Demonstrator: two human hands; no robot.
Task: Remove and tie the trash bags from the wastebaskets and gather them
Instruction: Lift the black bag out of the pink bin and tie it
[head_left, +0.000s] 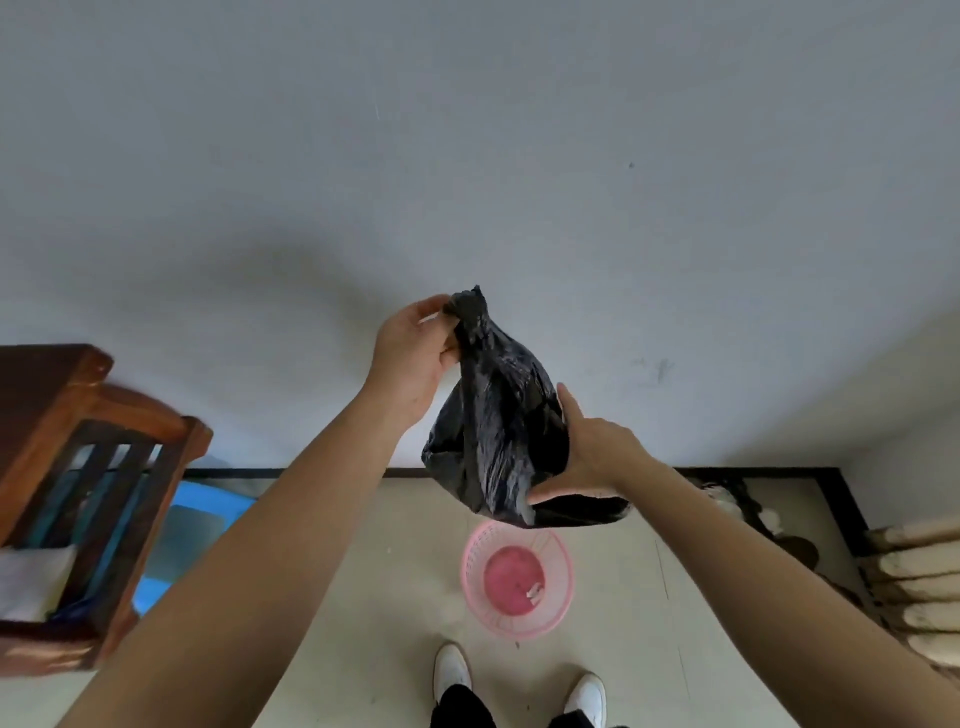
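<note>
A black trash bag (498, 426) hangs in the air in front of the grey wall. My left hand (415, 358) pinches its bunched top between thumb and fingers. My right hand (587, 452) presses flat against the bag's lower right side, fingers spread, thumb under the bottom. Straight below on the floor stands a pink mesh wastebasket (470, 577) with no bag in it; a small white scrap lies on its pink bottom.
A brown wooden chair (93, 457) stands at the left, with a blue plastic stool (197, 519) behind it. Pale stacked rolls (919, 582) lie against the right wall. My feet in white shoes (452, 670) stand on the beige floor just before the basket.
</note>
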